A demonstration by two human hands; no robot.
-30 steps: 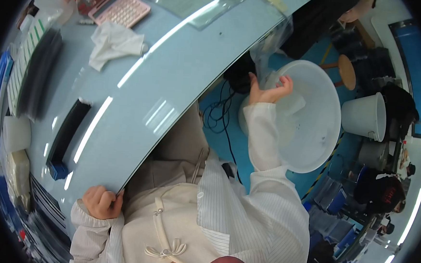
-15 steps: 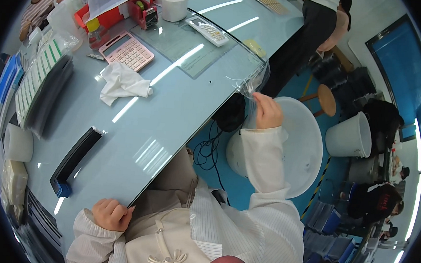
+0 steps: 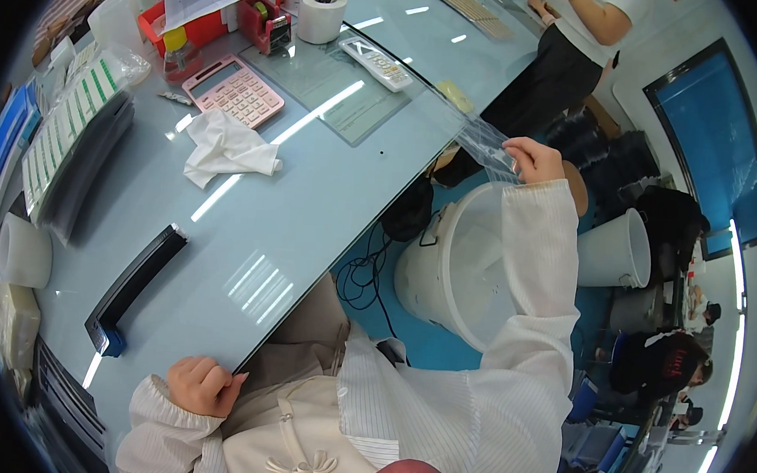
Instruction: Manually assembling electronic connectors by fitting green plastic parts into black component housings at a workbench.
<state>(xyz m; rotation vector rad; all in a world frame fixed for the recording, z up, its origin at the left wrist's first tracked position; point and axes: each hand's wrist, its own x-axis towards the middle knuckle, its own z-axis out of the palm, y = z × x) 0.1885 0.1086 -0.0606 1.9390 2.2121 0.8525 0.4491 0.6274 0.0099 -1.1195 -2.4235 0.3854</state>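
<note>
My right hand (image 3: 536,161) pinches the end of a clear plastic film (image 3: 484,146) past the table's right edge. The film stretches from that edge out to my fingers, above a large white bucket (image 3: 424,278) on the floor. My left hand (image 3: 203,387) rests at the near table edge with its fingers curled in, and nothing shows in them. Nearest to it on the glass-topped table (image 3: 310,224) lies a long, curved black object (image 3: 132,289) with a blue end. A crumpled white tissue (image 3: 230,151) lies farther off.
Across the table sit a pink calculator (image 3: 236,92), a white remote control (image 3: 375,63), a red tape dispenser (image 3: 264,26), a red bin (image 3: 153,28) and a white pen holder (image 3: 321,18). Folders (image 3: 73,135) stand at left. Beyond the table's right side stands a person (image 3: 562,66).
My right hand has moved right and slightly away from me, drawing the plastic film out farther over the bucket. The left hand stays where it was. The view has shifted slightly.
</note>
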